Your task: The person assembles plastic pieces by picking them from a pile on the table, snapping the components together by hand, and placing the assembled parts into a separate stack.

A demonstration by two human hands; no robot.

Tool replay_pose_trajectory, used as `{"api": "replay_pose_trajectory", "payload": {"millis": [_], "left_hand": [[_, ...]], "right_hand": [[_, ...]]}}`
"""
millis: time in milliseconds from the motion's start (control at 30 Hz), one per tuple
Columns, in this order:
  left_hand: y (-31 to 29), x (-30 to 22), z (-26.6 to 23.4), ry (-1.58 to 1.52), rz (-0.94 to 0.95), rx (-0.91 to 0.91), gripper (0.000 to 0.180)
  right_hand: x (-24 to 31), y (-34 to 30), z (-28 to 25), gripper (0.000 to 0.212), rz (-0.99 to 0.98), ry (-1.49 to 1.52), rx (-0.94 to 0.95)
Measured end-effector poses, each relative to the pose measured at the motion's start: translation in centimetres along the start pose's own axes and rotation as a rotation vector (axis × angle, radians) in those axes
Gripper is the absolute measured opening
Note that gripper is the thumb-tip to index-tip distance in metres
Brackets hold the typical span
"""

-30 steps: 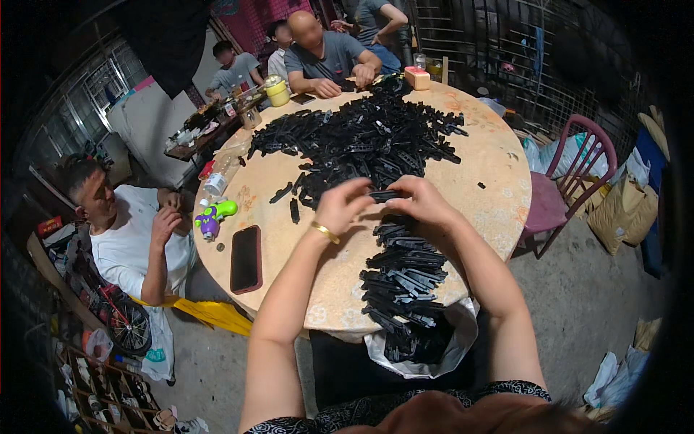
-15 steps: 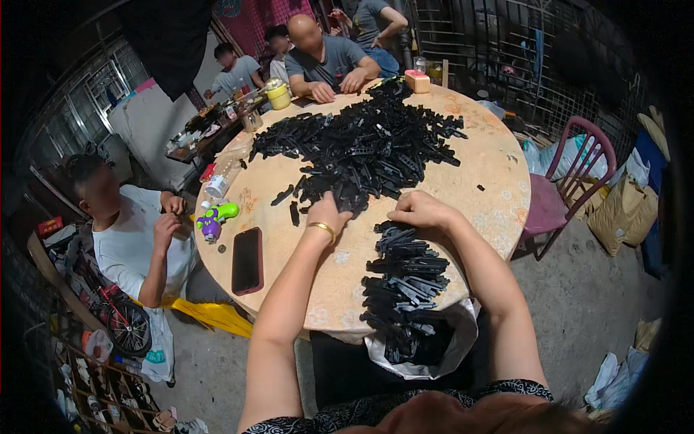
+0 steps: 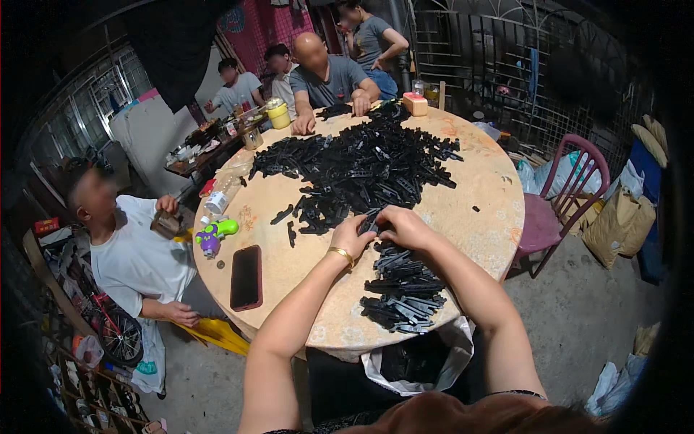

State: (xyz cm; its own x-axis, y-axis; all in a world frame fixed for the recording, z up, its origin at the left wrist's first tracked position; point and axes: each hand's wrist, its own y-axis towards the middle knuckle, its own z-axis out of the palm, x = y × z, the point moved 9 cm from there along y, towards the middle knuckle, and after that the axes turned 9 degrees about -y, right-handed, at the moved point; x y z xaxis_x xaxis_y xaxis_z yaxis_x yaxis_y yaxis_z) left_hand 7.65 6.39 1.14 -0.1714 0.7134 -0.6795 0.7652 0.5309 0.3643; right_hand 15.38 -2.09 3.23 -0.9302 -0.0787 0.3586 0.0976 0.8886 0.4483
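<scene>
On the round table (image 3: 477,188), I see my left hand (image 3: 352,236) and right hand (image 3: 402,226) meeting at the heap's 6 o'clock edge, fingers pinched around 1 small black plastic piece (image 3: 370,223). The big pile of black pieces (image 3: 361,163) spreads toward 12 o'clock; a phone (image 3: 246,277) lies at 8 o'clock.

A: Pose of both bare forearms?
B: They rise from the lower edge and converge over the round tan table (image 3: 477,188). The left hand (image 3: 352,235), a gold bangle at its wrist, has its fingers curled down.
A: The right hand (image 3: 405,226)?
B: Knuckles up, fingers bent, touching the left hand's fingertips above the table's middle. Grip contents can't be made out.
</scene>
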Motion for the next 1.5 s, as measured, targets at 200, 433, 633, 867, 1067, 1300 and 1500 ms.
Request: {"api": "replay_pose_trajectory", "payload": {"millis": [200,433,633,867,1067,1300,1500], "left_hand": [[-0.1,0.3,-0.5,-0.111,0.003,-0.095,0.038],[0.0,0.9,-2.6,-0.220,-0.034,-0.227,0.033],[0.2,1.4,-3.9,-0.434,-0.011,-0.359,0.030],[-0.5,0.1,-1.3,-0.852,-0.271,-0.042,0.029],[-1.0,0.5,0.8,-1.016,-0.414,0.172,0.029],[-1.4,-2.6,0.9,-1.446,-0.314,0.262,0.039],[-1.5,-3.8,0.8,-1.269,-0.199,0.297,0.042]], "right_hand": [[-1.6,-0.6,-1.2,0.039,0.224,-0.194,-0.038],[-3.7,-1.4,-1.6,0.043,0.278,-0.200,-0.077],[-5.4,-1.6,-0.9,0.027,0.273,-0.073,0.030],[-5.4,-2.5,-2.7,0.021,0.334,-0.396,0.088],[1.1,-1.8,-5.4,0.021,0.031,0.128,-0.268],[2.0,-1.5,-4.2,0.023,0.026,0.346,-0.253],[2.4,-1.7,-4.6,0.022,0.032,0.370,-0.267]]}}
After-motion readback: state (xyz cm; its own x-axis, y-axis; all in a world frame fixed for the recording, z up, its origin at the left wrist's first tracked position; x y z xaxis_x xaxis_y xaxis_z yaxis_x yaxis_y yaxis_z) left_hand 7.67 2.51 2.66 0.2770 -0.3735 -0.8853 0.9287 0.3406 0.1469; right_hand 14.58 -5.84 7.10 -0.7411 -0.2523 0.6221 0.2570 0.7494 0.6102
